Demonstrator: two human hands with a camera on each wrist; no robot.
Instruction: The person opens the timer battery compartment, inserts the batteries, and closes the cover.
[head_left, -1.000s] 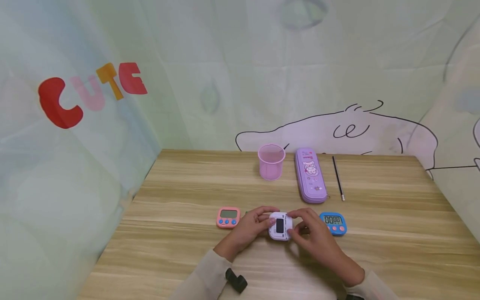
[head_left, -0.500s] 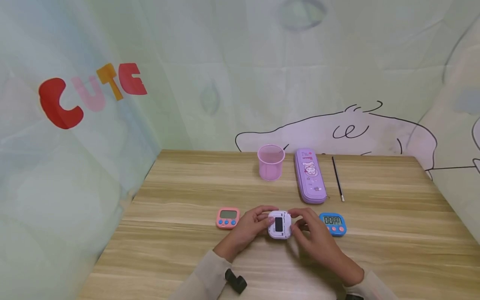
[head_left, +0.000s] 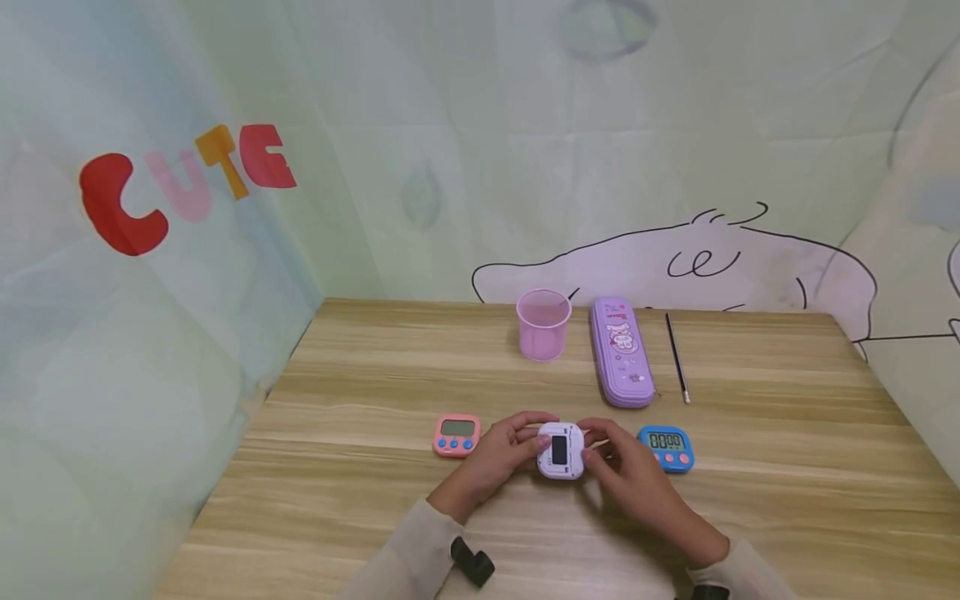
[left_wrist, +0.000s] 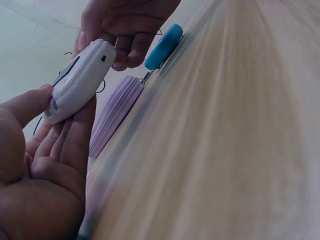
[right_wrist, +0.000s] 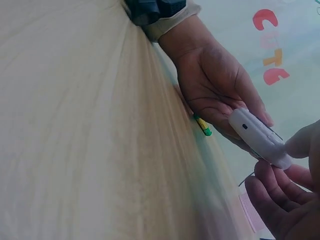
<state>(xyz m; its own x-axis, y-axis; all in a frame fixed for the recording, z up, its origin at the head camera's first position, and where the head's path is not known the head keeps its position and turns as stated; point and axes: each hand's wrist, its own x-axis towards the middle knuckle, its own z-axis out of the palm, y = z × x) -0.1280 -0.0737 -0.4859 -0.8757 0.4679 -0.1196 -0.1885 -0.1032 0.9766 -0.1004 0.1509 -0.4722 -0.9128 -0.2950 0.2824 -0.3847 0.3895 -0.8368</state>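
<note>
A small white timer-like device (head_left: 560, 451) with rounded corners and a dark rectangle on its upward face is held above the table in the head view. My left hand (head_left: 497, 457) grips its left side, thumb on the face and fingers beneath, as the left wrist view shows. With thumb and fingertips, my right hand (head_left: 637, 483) pinches the opposite edge. A small dark slot marks the device's white side (right_wrist: 257, 137) in the right wrist view. Left of my left hand lies a pink timer (head_left: 456, 436); beyond my right fingers is a blue timer (head_left: 666, 449), partly covered.
Farther back on the wooden table (head_left: 360, 375) stand a pink cup (head_left: 543, 327), a purple pencil case (head_left: 622, 353) and a black pencil (head_left: 677, 358). A small green and yellow object (right_wrist: 203, 126) shows beside my left hand in the right wrist view. A printed curtain (head_left: 420, 150) hangs behind.
My right thumb has moved up along the device's right edge, closer to the index finger. The device's face has tilted slightly. My left hand keeps its grip.
</note>
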